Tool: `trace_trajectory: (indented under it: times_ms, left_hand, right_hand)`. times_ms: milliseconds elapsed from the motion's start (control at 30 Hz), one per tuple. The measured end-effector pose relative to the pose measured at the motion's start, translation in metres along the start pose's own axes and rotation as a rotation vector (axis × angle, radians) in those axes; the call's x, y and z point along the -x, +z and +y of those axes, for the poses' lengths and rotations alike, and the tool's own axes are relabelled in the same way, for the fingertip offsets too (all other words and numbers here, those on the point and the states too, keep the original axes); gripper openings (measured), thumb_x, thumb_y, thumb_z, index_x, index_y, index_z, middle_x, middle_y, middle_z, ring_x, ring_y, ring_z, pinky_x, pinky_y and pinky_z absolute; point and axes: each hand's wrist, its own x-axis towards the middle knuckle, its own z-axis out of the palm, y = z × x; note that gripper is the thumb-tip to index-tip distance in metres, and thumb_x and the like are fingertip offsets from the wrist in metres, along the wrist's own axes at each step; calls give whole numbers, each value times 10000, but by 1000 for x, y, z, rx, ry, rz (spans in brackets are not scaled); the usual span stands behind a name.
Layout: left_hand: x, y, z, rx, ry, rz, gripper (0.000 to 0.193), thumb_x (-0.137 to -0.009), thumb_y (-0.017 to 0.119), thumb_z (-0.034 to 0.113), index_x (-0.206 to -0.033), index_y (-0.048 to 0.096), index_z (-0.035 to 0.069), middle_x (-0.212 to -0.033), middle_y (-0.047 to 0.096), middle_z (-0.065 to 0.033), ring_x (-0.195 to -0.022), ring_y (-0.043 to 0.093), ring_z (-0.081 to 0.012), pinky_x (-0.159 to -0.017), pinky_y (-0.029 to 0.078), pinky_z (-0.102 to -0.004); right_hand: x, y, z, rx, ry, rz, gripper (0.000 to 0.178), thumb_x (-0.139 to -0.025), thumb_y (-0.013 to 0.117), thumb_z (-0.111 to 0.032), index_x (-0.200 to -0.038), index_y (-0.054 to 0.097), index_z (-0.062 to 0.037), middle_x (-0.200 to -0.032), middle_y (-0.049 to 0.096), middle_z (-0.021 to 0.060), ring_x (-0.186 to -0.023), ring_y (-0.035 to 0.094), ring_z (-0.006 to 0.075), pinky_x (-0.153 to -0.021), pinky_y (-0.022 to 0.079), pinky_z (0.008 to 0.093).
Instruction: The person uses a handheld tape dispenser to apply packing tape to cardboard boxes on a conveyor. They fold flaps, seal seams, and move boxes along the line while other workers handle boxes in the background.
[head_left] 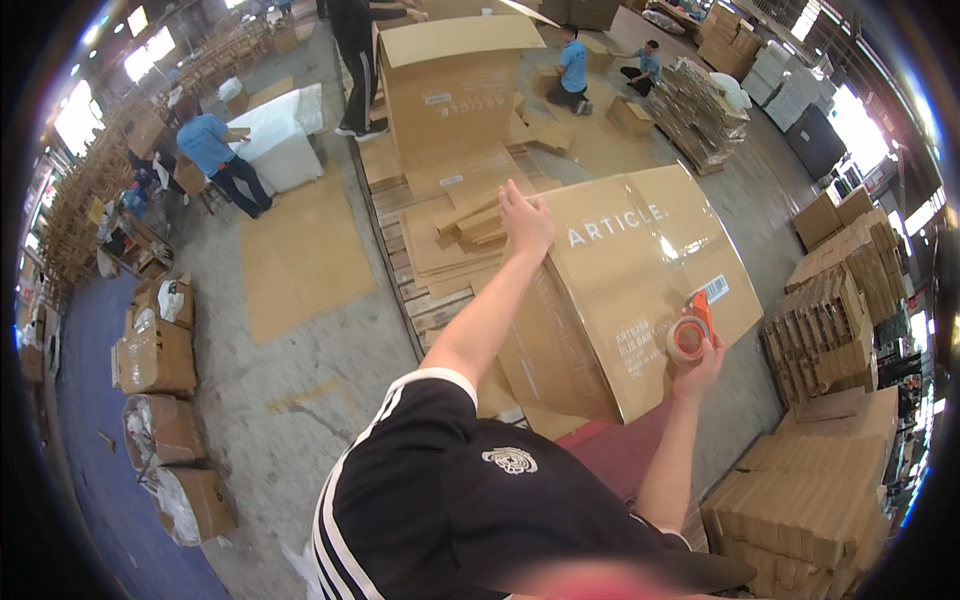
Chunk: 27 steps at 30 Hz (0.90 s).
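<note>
A large brown cardboard box [620, 270] lies in front of me, its printed side facing up and its closed edges running toward me. My left hand [527, 222] is at the box's far left corner, its fingers stretched out against or just beside the edge; whether they touch is hard to tell. An orange tape dispenser [690, 335] with a roll of tape is in my right hand [700, 370], its fingers wrapped round it, over the box's near right part. Shiny tape strips show on the box, and a white barcode label [712, 289] sits near its right edge.
Flat cardboard pieces [450, 245] lie on a wooden pallet [400, 270] left of the box. Beyond stands another tall box [450, 110], with a person beside it. Stacked flat cartons [810, 490] line the right. Several co-workers [207, 140] are farther off; open boxes [160, 355] stand left.
</note>
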Motion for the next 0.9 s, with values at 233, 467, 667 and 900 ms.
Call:
trace_trajectory:
  times_ms: [233, 467, 667, 900]
  left_hand:
    - [129, -23, -20, 469, -80, 135, 984, -1051, 642, 348, -1733, 54, -49, -1818, 71, -282, -1696, 49, -422, -1371, 87, -522]
    - [187, 3, -40, 414, 153, -131, 926, -1097, 568, 331, -1750, 7, -12, -1829, -8, -276, -1704, 21, -395, -1369, 51, -472]
    - [146, -1, -47, 497, 158, -225, 899, -1125, 522, 307, -1716, -25, -93, -1818, -1, -305, -1699, 26, -403, -1364, 64, -450]
    - [142, -11, -26, 460, 207, -250, 889, -1139, 498, 293, -1698, -49, -127, -1806, -8, -331, -1695, 22, -401, -1363, 40, -441]
  right_hand:
    - [12, -16, -12, -148, 48, 59, 380, -1066, 556, -180, -1396, 551, 9, -1334, 659, 166, -1199, 692, 275, -1013, 578, 426]
    - [11, 8, -4, -264, 66, 60, 386, -1067, 562, -164, -1415, 579, 1, -1404, 666, 165, -1340, 641, 297, -1154, 516, 476]
    - [-5, 22, 12, -426, 63, 36, 356, -1075, 570, -141, -1396, 573, 13, -1338, 677, 145, -1241, 675, 250, -1065, 564, 423]
    - [-9, 32, 2, -272, 18, 15, 347, -1054, 604, -74, -1384, 570, 29, -1262, 699, 140, -996, 745, 249, -956, 619, 410]
